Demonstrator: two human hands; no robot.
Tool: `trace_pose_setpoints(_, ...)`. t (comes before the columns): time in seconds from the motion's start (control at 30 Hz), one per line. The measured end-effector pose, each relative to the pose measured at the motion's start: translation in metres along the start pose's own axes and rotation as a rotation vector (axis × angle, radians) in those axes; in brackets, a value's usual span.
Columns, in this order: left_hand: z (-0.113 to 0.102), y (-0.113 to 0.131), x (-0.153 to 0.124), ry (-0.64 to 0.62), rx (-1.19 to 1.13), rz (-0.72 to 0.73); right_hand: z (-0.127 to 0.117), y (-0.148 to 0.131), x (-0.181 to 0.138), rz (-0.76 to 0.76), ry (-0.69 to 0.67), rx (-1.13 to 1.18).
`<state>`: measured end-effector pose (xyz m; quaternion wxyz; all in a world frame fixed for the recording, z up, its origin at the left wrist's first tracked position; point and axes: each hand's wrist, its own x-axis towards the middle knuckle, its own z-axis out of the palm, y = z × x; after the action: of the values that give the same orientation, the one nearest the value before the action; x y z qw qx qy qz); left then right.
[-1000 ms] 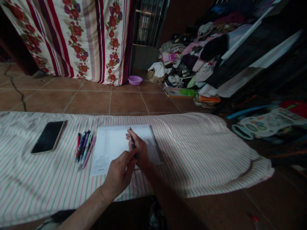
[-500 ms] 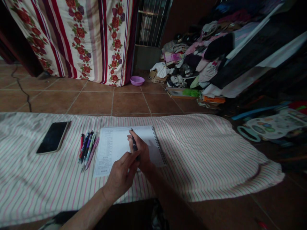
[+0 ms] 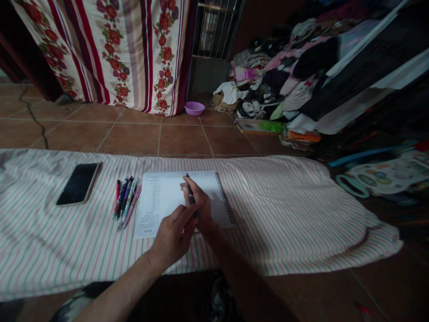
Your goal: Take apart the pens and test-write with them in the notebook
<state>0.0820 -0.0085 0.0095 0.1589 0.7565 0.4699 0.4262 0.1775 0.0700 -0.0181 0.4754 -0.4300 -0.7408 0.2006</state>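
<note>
Left hand (image 3: 171, 233) and right hand (image 3: 203, 209) still grip the dark pen (image 3: 191, 195), fingers curled closed, over the notebook (image 3: 170, 190)

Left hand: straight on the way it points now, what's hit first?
Probably the black pen, right ahead of the left hand, then the right hand holding it; depth is unclear, so it may already touch.

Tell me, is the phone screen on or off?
Looks off: the phone lies face up on the striped cloth, its screen dark with nothing lit.
</note>
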Motion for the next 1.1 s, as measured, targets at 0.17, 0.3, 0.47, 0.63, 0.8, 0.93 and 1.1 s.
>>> trace_pose_setpoints(0.17, -0.0001, 0.0009, 0.0014, 0.023, 0.017, -0.011, 0.0008, -0.0012, 0.0018, 0.015, 0.001, 0.034)
trace_pose_setpoints(0.3, 0.0017, 0.0019, 0.0017, 0.037, 0.006, -0.01, 0.0002, -0.0002, 0.0015, 0.032, -0.003, 0.053)
trace_pose_setpoints(0.47, 0.0028, 0.0037, 0.0022, 0.032, -0.012, 0.004, -0.002, -0.0007, 0.0006, 0.054, 0.002, 0.084)
trace_pose_setpoints(0.63, 0.0034, 0.004, 0.0023, 0.04, -0.009, 0.031, -0.0048, -0.0037, 0.0013, 0.058, -0.006, 0.095)
trace_pose_setpoints(0.8, 0.0044, 0.0019, 0.0005, 0.025, -0.011, 0.024, -0.0058, -0.0044, 0.001, 0.061, -0.012, 0.08)
trace_pose_setpoints(0.93, 0.0039, 0.0021, 0.0004, 0.026, -0.005, 0.025, -0.0062, -0.0051, 0.0009, 0.059, -0.013, 0.065)
trace_pose_setpoints(1.1, 0.0031, 0.0032, 0.0012, 0.021, -0.015, 0.022, -0.0068, -0.0067, 0.0015, 0.053, -0.001, 0.058)
